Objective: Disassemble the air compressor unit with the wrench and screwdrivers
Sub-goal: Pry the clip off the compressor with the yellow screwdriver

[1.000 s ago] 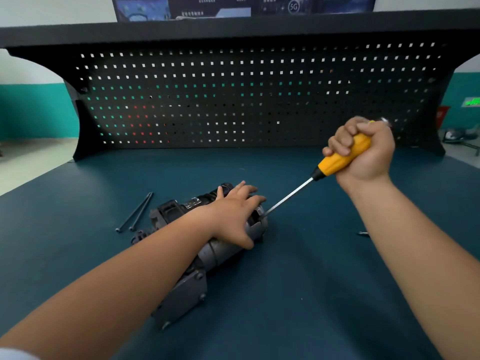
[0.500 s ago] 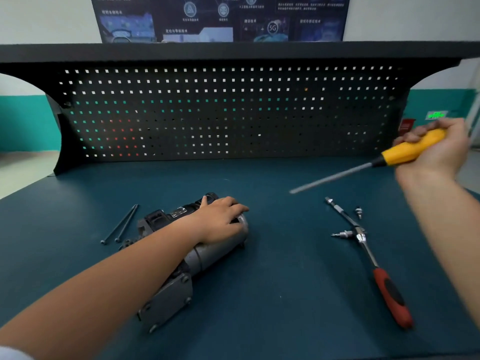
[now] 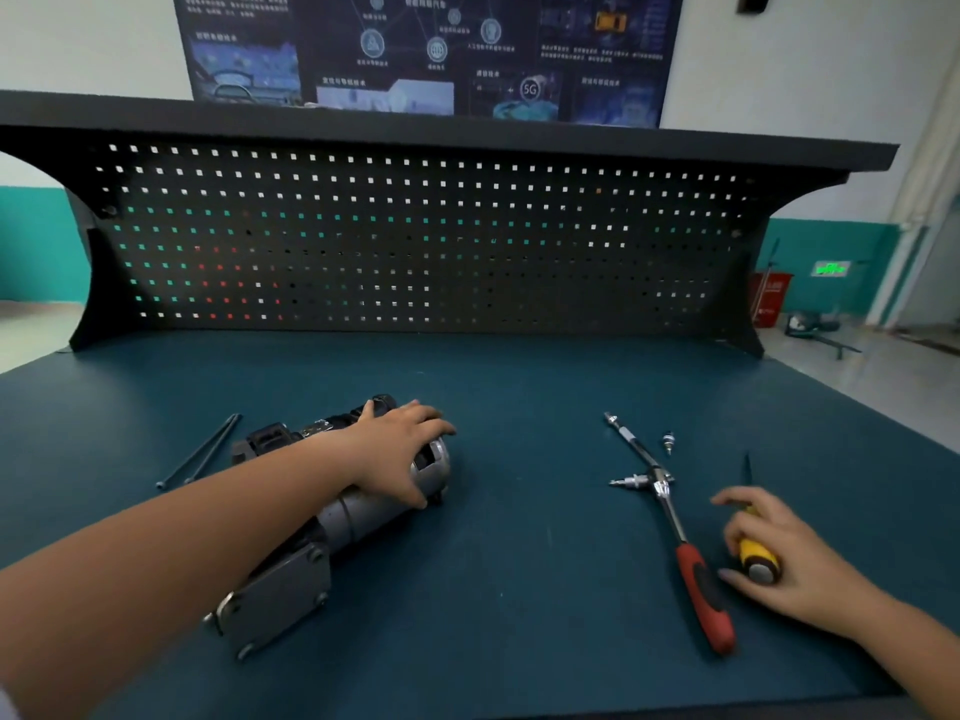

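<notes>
Dark teal workbench (image 3: 493,589) with a black pegboard (image 3: 415,241) along the back. Above that is a blue poster (image 3: 426,49) where the only thing I can actually read is "5G"; the rest of the writing is too blurry. Left arm comes in from the lower left, and the left hand (image 3: 400,449) sits palm down on the far round end of the compressor (image 3: 358,517), fingers draped over the top and thumb hooked down the near side, so it's clasping the body. That compressor lies on its side left of centre, flat square plate toward the camera, and its little label can't be read. Two long bolts (image 3: 202,452) lie just left of it. Right hand (image 3: 784,563) is low on the right, fingers loosely curled over the yellow handle of the screwdriver (image 3: 750,553), shaft pointing away. Red-handled wrench (image 3: 701,589) lies just beside that hand, with a couple of small bits (image 3: 668,441) near its head.
</notes>
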A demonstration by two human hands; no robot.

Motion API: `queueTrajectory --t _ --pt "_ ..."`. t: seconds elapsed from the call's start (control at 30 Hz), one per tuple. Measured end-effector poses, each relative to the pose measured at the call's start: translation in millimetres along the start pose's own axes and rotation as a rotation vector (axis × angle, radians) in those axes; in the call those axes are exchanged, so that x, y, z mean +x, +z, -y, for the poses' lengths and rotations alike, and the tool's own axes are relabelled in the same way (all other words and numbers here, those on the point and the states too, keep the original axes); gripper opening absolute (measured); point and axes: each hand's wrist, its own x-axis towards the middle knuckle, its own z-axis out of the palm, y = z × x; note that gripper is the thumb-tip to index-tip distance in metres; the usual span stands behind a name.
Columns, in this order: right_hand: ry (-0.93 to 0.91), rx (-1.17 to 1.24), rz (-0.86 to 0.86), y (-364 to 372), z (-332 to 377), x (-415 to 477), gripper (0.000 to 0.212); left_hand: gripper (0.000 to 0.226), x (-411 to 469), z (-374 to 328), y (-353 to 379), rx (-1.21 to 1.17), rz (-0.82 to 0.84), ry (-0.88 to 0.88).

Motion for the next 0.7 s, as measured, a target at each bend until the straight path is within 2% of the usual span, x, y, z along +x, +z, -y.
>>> queueTrajectory --t 0.17,0.2,0.3,0.37,0.43,0.6,0.7 --pt "0.055 0.025 0.209 -11.8 -9.2 -8.9 0.026 0.094 -4.5 -9.0 -1.5 0.05 0.007 -0.113" --pt "0.064 0.073 0.185 -14.4 -7.7 -8.2 0.021 0.1 -6.2 -12.0 -0.2 0.063 0.009 -0.162" --pt "0.104 0.191 -0.027 -17.2 7.5 8.3 0.009 0.123 -15.9 -17.1 3.6 0.108 0.019 -0.343" --pt "0.082 0.232 -0.125 -11.1 31.1 33.4 0.018 0.132 -23.8 -13.2 3.7 0.089 0.039 -0.45" --pt "0.051 0.356 -0.136 5.6 64.0 63.7 0.028 0.134 -32.0 -5.6 3.4 0.041 0.067 -0.503" --pt "0.134 0.593 0.085 79.8 139.7 144.0 0.021 0.114 -45.0 6.0 11.9 -0.066 0.057 -0.43" --pt "0.221 0.722 0.216 115.8 160.3 175.1 0.05 0.111 -49.1 13.8 11.8 -0.087 0.058 -0.36"
